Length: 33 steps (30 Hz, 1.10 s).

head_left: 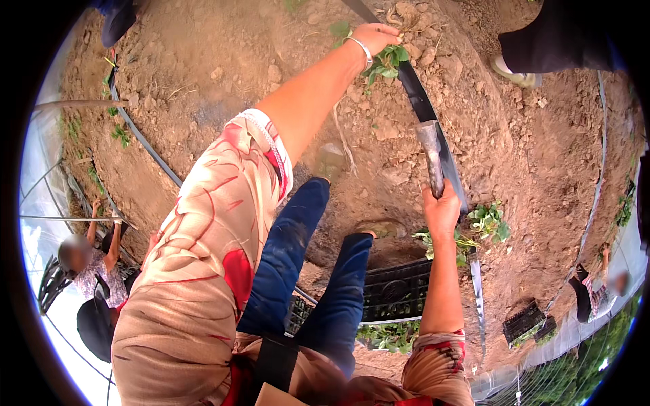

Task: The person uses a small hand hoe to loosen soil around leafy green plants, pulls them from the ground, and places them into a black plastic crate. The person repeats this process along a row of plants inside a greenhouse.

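Observation:
My left hand (377, 38), with a bangle at its wrist, reaches out over the soil and pinches a leafy green seedling (390, 61). Leaves hang below the fingers and partly cover a flat black drip tape (417, 94). Nearer to me, my right hand (442, 209) grips a short metal digging tool (430, 152). Its broader end points away from me and lies over the tape. Beside the right wrist, more leafy seedlings (488, 222) lie on the ground along the same tape.
A black plastic crate (396, 289) with green plants (390, 336) stands by my legs. Another drip tape (147, 144) runs at left. Other people (99, 274) work at left and right (604, 299); a person's shoe (515, 75) is at upper right. Dark crates (523, 320) sit at lower right.

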{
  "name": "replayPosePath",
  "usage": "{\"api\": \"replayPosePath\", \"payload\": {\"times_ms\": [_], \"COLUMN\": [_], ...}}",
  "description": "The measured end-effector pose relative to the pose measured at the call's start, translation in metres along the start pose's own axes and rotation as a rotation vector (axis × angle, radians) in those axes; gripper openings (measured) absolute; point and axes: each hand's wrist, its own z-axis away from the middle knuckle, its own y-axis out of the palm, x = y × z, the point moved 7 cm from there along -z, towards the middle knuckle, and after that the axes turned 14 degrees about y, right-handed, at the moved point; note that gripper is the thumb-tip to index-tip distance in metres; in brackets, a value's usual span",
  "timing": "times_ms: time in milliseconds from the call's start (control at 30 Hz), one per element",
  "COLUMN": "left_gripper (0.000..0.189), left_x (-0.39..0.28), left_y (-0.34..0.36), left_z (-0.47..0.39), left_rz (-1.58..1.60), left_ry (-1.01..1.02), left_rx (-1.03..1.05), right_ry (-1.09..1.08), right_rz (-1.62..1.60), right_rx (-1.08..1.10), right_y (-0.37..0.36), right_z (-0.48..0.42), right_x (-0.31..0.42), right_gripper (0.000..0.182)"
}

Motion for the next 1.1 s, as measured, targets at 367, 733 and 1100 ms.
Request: {"api": "replayPosePath", "payload": {"times_ms": [367, 733, 1100], "left_gripper": [0.041, 0.032, 0.033], "left_x": [-0.024, -0.015, -0.019], "left_y": [-0.001, -0.013, -0.056], "left_z": [-0.009, -0.023, 0.069], "left_rz": [-0.210, -0.282, 0.057], "left_ry": [-0.187, -0.219, -0.346], "left_rx": [0.101, 0.125, -0.377], "right_ry": [-0.060, -0.028, 0.157], "right_rz": [-0.014, -0.043, -0.146], "right_rx": [0.144, 0.161, 0.276], "right_y": [0.025, 0.033, 0.047], "right_z": [0.019, 0.045, 0.082], "right_x": [0.016, -0.002, -0.040], "right_gripper": [0.027, 0.025, 0.025]}}
